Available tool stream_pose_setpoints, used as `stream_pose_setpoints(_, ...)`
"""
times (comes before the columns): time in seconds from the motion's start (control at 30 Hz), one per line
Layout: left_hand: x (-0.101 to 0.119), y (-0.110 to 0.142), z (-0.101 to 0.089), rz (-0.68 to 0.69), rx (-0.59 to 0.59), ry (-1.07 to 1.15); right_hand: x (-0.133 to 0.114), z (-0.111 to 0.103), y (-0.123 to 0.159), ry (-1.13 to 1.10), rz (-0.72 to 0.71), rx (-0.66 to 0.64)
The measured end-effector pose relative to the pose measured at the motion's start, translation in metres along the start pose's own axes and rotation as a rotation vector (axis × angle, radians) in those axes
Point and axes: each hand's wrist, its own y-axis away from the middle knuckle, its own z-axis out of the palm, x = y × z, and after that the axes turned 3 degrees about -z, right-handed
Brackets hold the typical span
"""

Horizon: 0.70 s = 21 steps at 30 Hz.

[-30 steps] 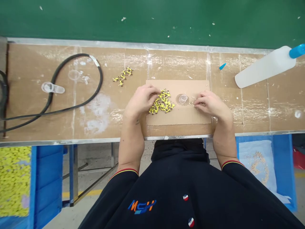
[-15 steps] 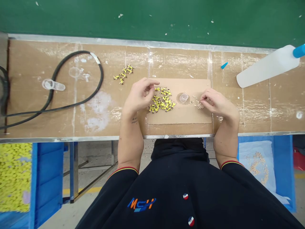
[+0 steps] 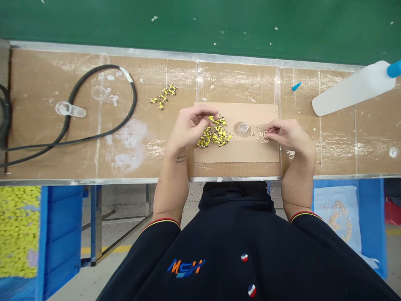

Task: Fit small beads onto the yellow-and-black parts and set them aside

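Over the left part of a cardboard sheet (image 3: 236, 154), my left hand (image 3: 194, 127) hovers at the edge of a pile of small yellow-and-black pieces (image 3: 217, 136). Its index finger stretches forward with a gap to the thumb, and nothing shows between them. My right hand (image 3: 286, 134) has thumb and index finger pinched at a small heap of tiny pale pieces (image 3: 263, 137). Whatever lies between those fingertips is too small to make out. Between both hands a small clear round cup (image 3: 242, 128) stands on the sheet, with a wet-looking ring around it.
A smaller yellow cluster (image 3: 163, 96) lies behind my left hand. Further left are a black cable loop (image 3: 135, 98) and a clear plastic piece (image 3: 71, 110). On the right lie a white bottle (image 3: 354, 88) and a blue cap (image 3: 296, 86). Blue bins (image 3: 62, 238) flank me below the bench.
My left hand has moved slightly right, further over the yellow pile. My right hand has shifted a little, its fingers straighter and still at the pale heap.
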Motion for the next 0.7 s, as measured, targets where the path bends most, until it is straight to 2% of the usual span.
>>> stream_pose_setpoints(0.17, -0.004, -0.002, 0.005, 0.07, -0.048, -0.009, 0.002, -0.003, 0.002, 0.065, -0.073, 0.078)
stream_pose_setpoints(0.27, -0.001, 0.0, 0.008, 0.095, -0.128, 0.028, -0.004, -0.003, 0.002, 0.065, -0.118, 0.121)
stream_pose_setpoints(0.43, 0.015, 0.008, 0.026, 0.108, -0.309, 0.146, -0.025, 0.012, -0.002, -0.142, -0.254, 0.255)
stream_pose_setpoints(0.6, 0.024, 0.014, 0.052, 0.215, -0.264, 0.165, -0.04, 0.04, -0.007, -0.381, -0.307, 0.335)
stream_pose_setpoints(0.7, 0.026, 0.015, 0.065, 0.219, -0.237, 0.213, -0.045, 0.052, -0.011, -0.512, -0.364, 0.382)
